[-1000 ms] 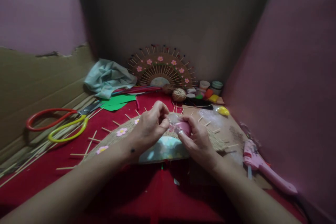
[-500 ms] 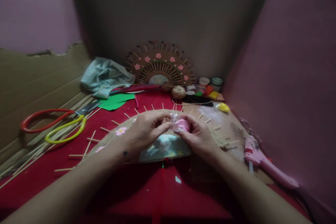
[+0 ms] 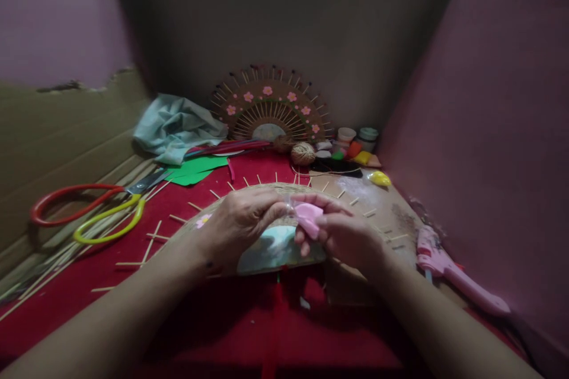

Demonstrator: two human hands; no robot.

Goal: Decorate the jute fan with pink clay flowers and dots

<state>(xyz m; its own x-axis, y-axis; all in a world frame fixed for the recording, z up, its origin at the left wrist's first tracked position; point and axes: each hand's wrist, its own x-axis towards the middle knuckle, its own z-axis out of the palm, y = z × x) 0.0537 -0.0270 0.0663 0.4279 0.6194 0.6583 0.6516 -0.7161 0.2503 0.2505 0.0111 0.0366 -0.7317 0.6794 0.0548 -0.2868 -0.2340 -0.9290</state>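
Over the near fan, the left hand is closed in a pinch, thumb against fingers, on clear wrap. The right hand grips a pink lump between thumb and fingers, other fingers curled beneath.

Key relation: the pink lump lies just right of the left fingertips, with the wrap between. It is nearer the right hand, partly within that grip. Its long side appears to slope down to the right. Whether lump and wrap are fully apart: cannot tell.

Beneath the hands: near fan, sticks projecting around its rim, pale blue patch at its base, one flower visible left of the left hand. Red cloth underneath.

Left side: scissors, blades toward green sheets; blue cloth behind these.

Right side: board partly under the near fan, yellow lump on its far part; glue gun beyond the right forearm, nozzle end not clear.

Far side: twine ball, two tubs to its right, rear fan upright near the wall.
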